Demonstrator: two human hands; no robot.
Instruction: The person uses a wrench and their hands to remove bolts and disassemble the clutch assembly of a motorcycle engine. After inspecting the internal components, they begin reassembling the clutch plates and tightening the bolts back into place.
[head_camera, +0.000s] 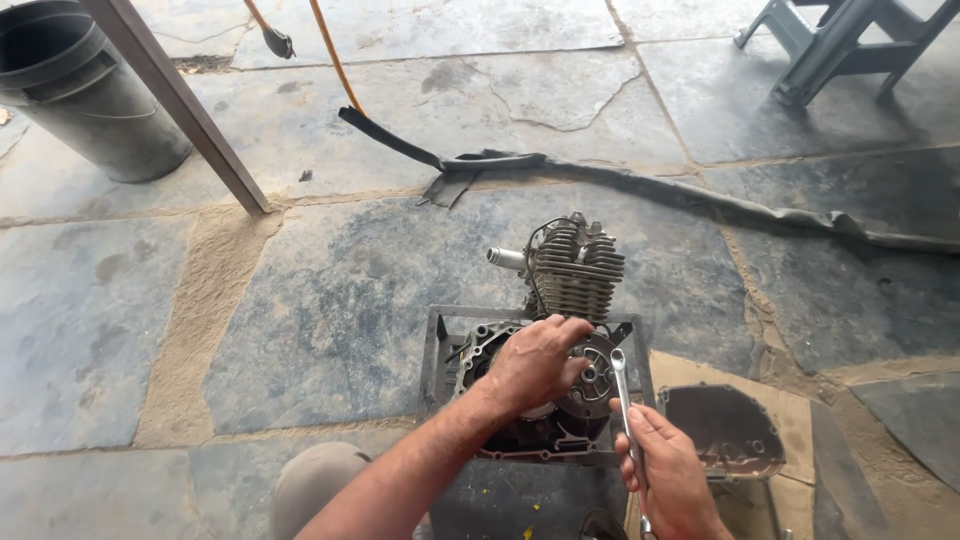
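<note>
**Inspector:** Report the setting, largest item first.

**Me:** I am crouching over a stone-slab floor (330, 290). A black bucket (85, 90) is standing far left beside a slanting metal leg (180, 105), a grey stool (850, 45) is sitting at top right, and a long black rubber strip (620, 180) is lying across the slabs behind the work.

**Inspector:** And the work itself?

**Me:** A small motorcycle engine (560, 320) is resting in a metal frame stand (433, 350) on the floor, finned cylinder pointing away from me, its open side case facing up. A removed dark side cover (725, 430) is lying just beside it on a piece of cardboard (790, 410).

**Inspector:** Hands?

**Me:** My left hand (535, 362) is curling down over the parts inside the open case, fingers closed around something I cannot make out. My right hand (670, 480) is gripping a ring spanner (625, 400), its ring end reaching up to the hub in the case.

**Inspector:** Stage of work?

**Me:** I judge I am bracing the internals while seating the spanner on a central fastener. The next move is calling for the ring to sit square on the nut and for a firm counter-hold from the left, so the hub is not turning with it.
</note>
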